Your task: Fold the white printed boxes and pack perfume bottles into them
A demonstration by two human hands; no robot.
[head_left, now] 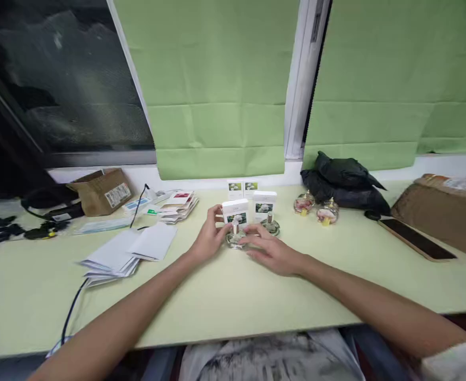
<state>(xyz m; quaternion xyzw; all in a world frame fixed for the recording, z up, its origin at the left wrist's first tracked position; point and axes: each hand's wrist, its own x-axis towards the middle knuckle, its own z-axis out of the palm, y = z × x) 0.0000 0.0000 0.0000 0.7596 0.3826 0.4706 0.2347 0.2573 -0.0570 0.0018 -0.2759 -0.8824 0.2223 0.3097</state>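
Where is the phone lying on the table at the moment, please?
In the head view the phone lies flat at the table's right side, just in front of a brown cardboard box and right of the black bag.

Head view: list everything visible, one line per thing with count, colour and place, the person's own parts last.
small boxes: four, white with flower pictures, table centre, two in front, two behind
clear bottles: two by the front boxes, one between the hands
round bottles: two, clear with pinkish contents, right of the boxes
black bag: one, against the wall
phone: one, dark, right side
brown parcel: one, far right
white envelopes: one loose stack, left of centre
cards: one pile, mixed colours
cardboard box: one, brown, back left
black cable: one, over the front edge
table: one, pale green
blinds: two, green
left hand: touching the front box
right hand: at the bottle
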